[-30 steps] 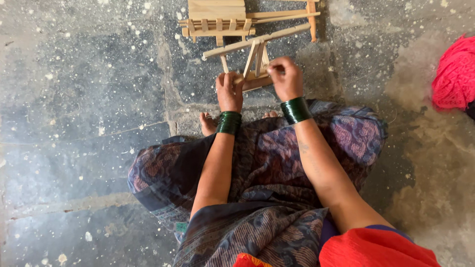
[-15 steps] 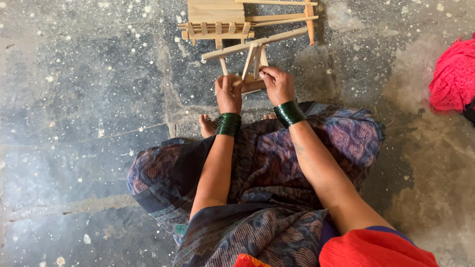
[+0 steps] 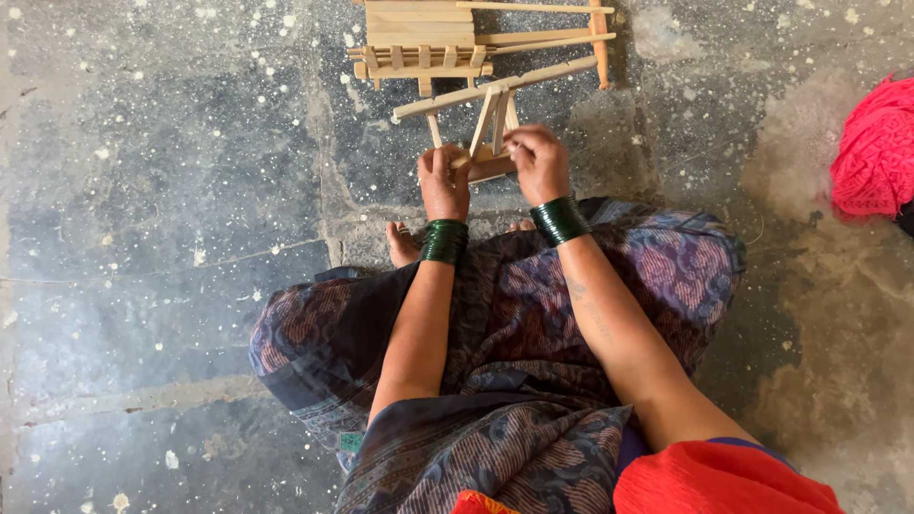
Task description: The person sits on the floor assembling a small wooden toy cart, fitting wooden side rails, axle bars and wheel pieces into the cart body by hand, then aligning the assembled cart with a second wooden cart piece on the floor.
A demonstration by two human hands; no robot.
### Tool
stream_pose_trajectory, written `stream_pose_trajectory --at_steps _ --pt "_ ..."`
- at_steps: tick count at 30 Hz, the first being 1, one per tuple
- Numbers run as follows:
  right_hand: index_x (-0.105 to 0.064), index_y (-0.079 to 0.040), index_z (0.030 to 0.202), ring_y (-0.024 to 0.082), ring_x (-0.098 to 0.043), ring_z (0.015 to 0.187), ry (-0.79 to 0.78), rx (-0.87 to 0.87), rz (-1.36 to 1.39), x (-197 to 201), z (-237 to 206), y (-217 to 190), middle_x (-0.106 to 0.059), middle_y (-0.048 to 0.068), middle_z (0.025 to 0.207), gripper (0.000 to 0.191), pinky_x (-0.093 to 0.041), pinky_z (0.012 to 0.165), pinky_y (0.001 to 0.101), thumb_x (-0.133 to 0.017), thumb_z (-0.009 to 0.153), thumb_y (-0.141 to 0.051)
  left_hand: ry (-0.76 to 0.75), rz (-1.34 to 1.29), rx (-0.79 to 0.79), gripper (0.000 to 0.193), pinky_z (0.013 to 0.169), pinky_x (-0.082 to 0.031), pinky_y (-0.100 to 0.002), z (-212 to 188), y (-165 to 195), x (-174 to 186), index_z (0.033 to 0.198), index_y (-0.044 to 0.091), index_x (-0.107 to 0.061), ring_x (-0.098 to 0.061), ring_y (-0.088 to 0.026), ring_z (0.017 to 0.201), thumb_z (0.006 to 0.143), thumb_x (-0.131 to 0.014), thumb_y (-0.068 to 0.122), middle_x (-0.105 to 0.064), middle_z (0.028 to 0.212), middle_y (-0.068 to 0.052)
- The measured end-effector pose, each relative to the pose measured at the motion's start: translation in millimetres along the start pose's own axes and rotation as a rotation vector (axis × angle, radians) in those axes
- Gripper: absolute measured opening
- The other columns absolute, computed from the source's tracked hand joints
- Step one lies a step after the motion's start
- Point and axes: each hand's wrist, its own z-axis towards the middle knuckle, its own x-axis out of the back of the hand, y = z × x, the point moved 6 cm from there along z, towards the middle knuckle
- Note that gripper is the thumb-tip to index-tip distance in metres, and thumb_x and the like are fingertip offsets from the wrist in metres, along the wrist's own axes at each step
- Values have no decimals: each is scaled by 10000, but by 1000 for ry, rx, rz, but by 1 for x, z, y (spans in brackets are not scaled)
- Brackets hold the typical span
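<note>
The fingers (image 3: 515, 143) of the right hand (image 3: 539, 164) were curled shut around the near end of a small stick frame (image 3: 481, 119), pinching where its slanted legs met a short wooden base block (image 3: 490, 168). The left hand (image 3: 443, 183) pressed closed on the block's left end, apparently steadying it so the upright sticks stayed aligned. The frame stood on the speckled stone floor (image 3: 171, 190), just near a larger assembled stick structure (image 3: 428, 43) farther away. Both wrists, ringed with green bangles (image 3: 560, 220), bent downward, the forearms reaching out over crossed legs. A pink cloth (image 3: 876, 152) lay far right.
</note>
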Motion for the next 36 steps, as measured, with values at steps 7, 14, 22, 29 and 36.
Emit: stream_pose_trajectory --at_steps 7,14,22,29,36 --pt "-692 -74 1122 153 -707 915 117 193 142 55 29 -84 -683 45 1106 234 -616 745 256 -622 971 90 -20 3 -2 333 827 -621 -361 0 -1 -2 1187 126 -646 -659 -280 1042 878 -766 102 -574 1218 -142" --pt "-709 -107 1132 135 -691 907 138 478 -93 45 59 -151 -668 11 1096 290 -633 761 250 -665 955 120 -23 -9 -8 361 834 -612 -370 -1 -1 -2 1197 120 -632 -657 -286 1037 866 -772 93 -578 1214 -145" --pt "-741 -134 1047 162 -655 897 123 464 -227 11 21 -107 -680 -21 1059 207 -595 732 278 -736 905 16 12 44 -79 358 829 -600 -387 -1 4 0 1185 120 -638 -642 -294 1036 857 -780 96 -602 1184 -139" --pt "-741 -181 896 148 -644 807 35 400 -407 -23 -5 -53 -699 -55 922 97 -538 688 300 -808 878 -114 -26 -19 -20 316 797 -603 -382 4 5 0 1199 102 -615 -649 -292 1020 900 -715 99 -586 1198 -169" --pt "-756 -161 914 155 -673 827 -30 351 -385 -30 -18 -44 -708 -44 936 106 -572 709 319 -773 870 -66 25 33 -121 283 871 -559 -454 2 10 -1 1199 95 -626 -623 -350 1072 923 -678 58 -618 1176 -172"
